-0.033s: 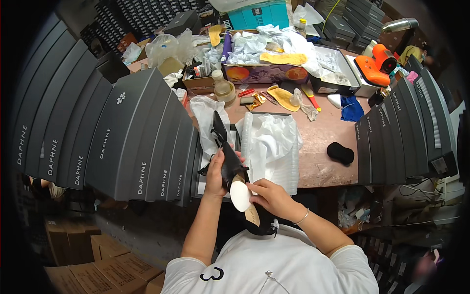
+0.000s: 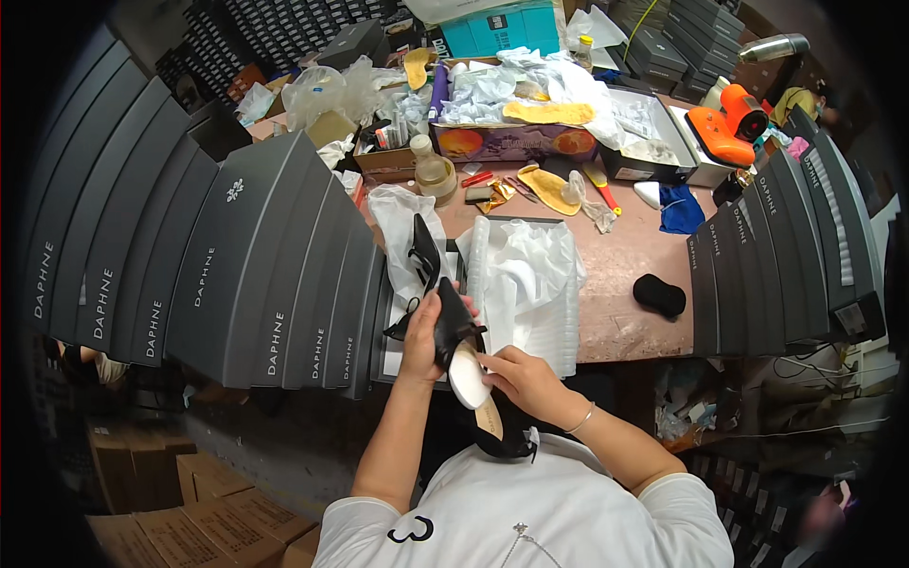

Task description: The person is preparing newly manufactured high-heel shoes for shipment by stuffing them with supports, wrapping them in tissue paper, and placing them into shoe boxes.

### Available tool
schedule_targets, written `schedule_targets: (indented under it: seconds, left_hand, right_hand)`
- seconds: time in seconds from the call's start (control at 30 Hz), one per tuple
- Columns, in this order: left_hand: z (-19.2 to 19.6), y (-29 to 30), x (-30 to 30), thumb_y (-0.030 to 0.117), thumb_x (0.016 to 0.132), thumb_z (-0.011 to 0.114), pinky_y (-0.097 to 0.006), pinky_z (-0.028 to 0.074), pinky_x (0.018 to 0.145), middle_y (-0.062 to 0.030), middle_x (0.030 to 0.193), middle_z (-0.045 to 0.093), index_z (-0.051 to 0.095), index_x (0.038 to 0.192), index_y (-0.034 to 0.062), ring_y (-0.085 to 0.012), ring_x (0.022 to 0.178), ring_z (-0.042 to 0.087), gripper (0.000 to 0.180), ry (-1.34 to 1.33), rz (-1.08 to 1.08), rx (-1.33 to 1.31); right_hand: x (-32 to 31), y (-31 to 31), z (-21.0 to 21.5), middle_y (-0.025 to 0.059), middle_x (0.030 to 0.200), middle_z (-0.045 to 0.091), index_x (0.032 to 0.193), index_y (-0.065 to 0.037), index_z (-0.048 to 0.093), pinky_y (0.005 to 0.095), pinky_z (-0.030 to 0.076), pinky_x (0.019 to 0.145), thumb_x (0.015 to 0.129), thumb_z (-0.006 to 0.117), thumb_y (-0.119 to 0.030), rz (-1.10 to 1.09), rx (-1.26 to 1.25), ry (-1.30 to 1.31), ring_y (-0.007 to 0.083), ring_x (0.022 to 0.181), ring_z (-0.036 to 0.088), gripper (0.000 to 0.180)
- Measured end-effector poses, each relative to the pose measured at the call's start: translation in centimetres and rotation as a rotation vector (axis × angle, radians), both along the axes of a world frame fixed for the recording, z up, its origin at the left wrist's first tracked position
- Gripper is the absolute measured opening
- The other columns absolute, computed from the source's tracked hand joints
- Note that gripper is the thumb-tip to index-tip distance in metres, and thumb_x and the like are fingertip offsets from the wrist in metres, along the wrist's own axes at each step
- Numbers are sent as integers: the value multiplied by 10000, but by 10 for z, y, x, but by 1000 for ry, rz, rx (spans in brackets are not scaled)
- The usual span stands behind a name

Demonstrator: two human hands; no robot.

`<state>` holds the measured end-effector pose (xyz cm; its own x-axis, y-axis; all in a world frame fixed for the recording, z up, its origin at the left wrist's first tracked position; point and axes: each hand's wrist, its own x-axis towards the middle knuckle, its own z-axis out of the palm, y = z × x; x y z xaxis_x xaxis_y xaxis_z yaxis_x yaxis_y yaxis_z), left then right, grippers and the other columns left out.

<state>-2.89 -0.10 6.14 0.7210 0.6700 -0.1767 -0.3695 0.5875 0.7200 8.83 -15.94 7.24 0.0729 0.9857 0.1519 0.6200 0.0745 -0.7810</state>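
White pad (image 2: 468, 381) turned and set closer into the black shoe (image 2: 454, 329)
The pad looks narrower now, its upper end at the mouth of the shoe's front; the left hand (image 2: 420, 339), around that front, has tilted the shoe slightly.

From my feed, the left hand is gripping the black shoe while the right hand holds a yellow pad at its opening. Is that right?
Not quite: the colour is wrong. The head view shows the left hand gripping the black shoe while the right hand holds a white pad at its opening.
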Motion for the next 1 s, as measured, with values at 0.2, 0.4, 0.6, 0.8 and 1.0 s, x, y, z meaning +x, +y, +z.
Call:
schedule_targets:
  seconds: [0.2, 0.4, 0.6, 0.8, 1.0]
  left_hand:
    - [-18, -13, 2, 358, 982, 478, -366, 539, 799, -135, 1015, 608, 478, 1235, 8, -231, 914, 632, 432, 38, 56, -155]
    - [-18, -8, 2, 343, 984, 485, -356, 533, 799, -142, 1005, 617, 504, 1199, 3, -234, 894, 640, 402, 77, 21, -193]
    - [-35, -4, -4, 389, 977, 473, -395, 553, 800, -134, 1019, 635, 490, 1247, 37, -251, 910, 650, 444, 76, 10, -266]
    - [-31, -4, -5, 406, 978, 453, -457, 562, 775, -133, 1032, 618, 498, 1224, 49, -267, 921, 638, 436, -26, -12, -360]
    - [-43, 8, -8, 402, 964, 495, -427, 547, 801, -140, 1014, 623, 505, 1201, 43, -264, 911, 638, 431, 20, 40, -364]
  right_hand:
    - [-9, -1, 9, 160, 1098, 569, 1120, -36, 611, 342, 519, 792, 837, 637, -87, -42, 96, 130, 295, 943, 615, 288]
    - [-3, 2, 10, 116, 955, 612, 1090, -59, 622, 348, 521, 705, 809, 702, -162, 49, 111, -66, 284, 815, 626, 310]
    - [6, 32, 7, 116, 835, 605, 992, -18, 619, 384, 494, 654, 761, 740, -135, 9, 188, 112, 303, 708, 604, 286]
    - [96, 78, -30, 139, 860, 588, 978, -26, 607, 395, 494, 673, 784, 690, -132, -355, 3, -483, 324, 743, 606, 237]
    - [41, 37, 43, 119, 815, 561, 919, -38, 572, 344, 512, 611, 767, 663, -28, -26, 25, 230, 281, 729, 638, 177]
